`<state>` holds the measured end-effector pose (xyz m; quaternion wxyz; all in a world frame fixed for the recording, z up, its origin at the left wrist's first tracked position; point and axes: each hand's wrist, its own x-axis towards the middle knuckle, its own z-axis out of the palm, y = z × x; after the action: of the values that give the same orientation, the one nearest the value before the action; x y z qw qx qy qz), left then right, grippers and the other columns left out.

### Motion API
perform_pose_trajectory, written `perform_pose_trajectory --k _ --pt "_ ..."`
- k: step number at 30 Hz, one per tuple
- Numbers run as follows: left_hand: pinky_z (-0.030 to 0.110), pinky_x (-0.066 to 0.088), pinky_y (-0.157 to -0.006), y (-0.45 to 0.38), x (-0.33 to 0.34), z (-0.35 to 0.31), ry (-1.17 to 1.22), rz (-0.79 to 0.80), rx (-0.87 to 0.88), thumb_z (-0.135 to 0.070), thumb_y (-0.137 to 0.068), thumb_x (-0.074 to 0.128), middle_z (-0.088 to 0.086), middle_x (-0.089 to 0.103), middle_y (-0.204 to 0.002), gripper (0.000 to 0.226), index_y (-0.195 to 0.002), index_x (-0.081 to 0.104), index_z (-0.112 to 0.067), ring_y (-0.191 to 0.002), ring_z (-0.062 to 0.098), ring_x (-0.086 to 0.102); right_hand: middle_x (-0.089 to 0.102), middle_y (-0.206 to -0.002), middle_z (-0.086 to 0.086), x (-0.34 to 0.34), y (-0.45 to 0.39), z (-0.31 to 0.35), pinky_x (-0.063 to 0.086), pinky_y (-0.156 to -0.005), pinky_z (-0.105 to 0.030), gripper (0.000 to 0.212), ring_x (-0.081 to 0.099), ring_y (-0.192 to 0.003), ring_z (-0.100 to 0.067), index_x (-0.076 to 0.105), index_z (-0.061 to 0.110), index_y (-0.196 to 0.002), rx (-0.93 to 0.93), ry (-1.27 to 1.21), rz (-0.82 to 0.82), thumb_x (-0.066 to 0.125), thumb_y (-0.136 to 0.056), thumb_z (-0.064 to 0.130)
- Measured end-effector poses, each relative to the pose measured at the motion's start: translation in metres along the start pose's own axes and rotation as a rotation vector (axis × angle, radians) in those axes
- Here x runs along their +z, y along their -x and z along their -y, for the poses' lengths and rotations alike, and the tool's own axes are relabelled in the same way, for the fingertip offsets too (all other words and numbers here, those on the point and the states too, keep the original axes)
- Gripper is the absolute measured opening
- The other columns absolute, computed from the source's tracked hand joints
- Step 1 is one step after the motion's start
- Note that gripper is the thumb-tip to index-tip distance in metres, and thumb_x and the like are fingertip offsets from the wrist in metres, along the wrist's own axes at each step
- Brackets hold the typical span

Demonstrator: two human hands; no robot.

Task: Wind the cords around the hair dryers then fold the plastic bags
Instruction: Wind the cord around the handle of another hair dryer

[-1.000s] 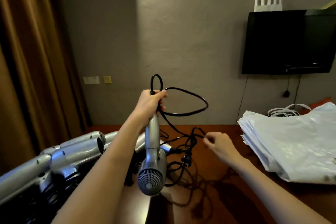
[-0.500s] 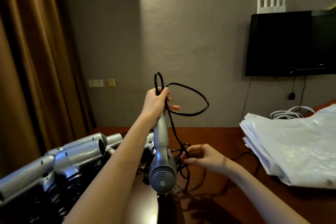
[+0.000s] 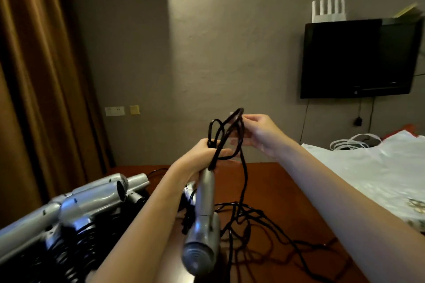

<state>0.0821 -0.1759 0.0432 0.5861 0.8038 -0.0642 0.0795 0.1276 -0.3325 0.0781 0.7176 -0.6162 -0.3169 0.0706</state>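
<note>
My left hand (image 3: pixel 202 156) grips the handle of a silver hair dryer (image 3: pixel 203 232), held above the table with its barrel hanging down toward me. Its black cord (image 3: pixel 243 181) loops above my left fist and trails down onto the wooden table (image 3: pixel 287 190). My right hand (image 3: pixel 259 132) pinches a raised loop of that cord just right of and above the left hand. A stack of white plastic bags (image 3: pixel 372 172) lies on the right side of the table.
Several more silver hair dryers (image 3: pixel 92 200) with black cords are piled at the left. Tangled cord (image 3: pixel 264 225) lies on the table's middle. A black TV (image 3: pixel 358 57) hangs on the wall at right, brown curtains (image 3: pixel 34 76) at left.
My right hand has risen from low near the table up to the top of the handle, carrying a length of cord with it. The dryer has tilted and dropped slightly.
</note>
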Motion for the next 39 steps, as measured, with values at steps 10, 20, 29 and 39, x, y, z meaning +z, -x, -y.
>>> perform_pose_trajectory --k 10,20,29,39 --pt "0.045 0.054 -0.081 -0.011 -0.011 0.012 0.027 -0.274 0.001 -0.007 -0.081 0.077 0.010 0.063 -0.073 0.030 -0.067 0.051 -0.016 -0.079 0.028 0.068 0.068 -0.102 -0.013 0.026 0.042 -0.087 0.054 -0.075 -0.029 0.017 0.065 -0.095 -0.024 0.064 0.009 -0.100 0.156 -0.097 -0.100 0.049 -0.098 0.016" --pt "0.028 0.042 -0.055 -0.002 -0.047 0.004 0.042 -0.457 0.051 0.000 -0.096 0.053 0.005 0.057 -0.067 0.027 -0.076 0.044 -0.015 -0.048 0.008 0.057 0.070 -0.081 -0.005 -0.001 0.078 -0.162 0.041 -0.066 -0.026 0.016 0.062 -0.078 -0.006 0.069 0.015 -0.082 0.152 0.957 0.385 0.060 -0.091 0.024" --pt "0.014 0.049 -0.057 0.017 -0.060 0.002 -0.206 -0.269 0.120 -0.019 -0.083 0.077 -0.004 0.057 -0.062 0.029 -0.081 0.050 -0.010 -0.051 0.002 0.061 0.051 -0.051 0.006 -0.027 0.034 -0.081 0.043 -0.058 -0.020 0.028 0.051 -0.051 -0.006 0.067 0.004 -0.088 0.161 0.241 -0.019 0.049 -0.098 0.023" --pt "0.023 0.051 -0.075 0.000 -0.010 0.034 0.083 -0.102 0.060 -0.012 -0.074 0.084 0.017 0.070 -0.087 0.035 -0.097 0.060 -0.001 -0.083 0.015 0.069 0.026 -0.059 0.006 0.015 -0.021 -0.023 0.036 -0.039 -0.015 0.029 0.031 -0.037 -0.003 0.054 0.009 -0.074 0.120 -0.578 -0.131 0.042 -0.101 0.011"
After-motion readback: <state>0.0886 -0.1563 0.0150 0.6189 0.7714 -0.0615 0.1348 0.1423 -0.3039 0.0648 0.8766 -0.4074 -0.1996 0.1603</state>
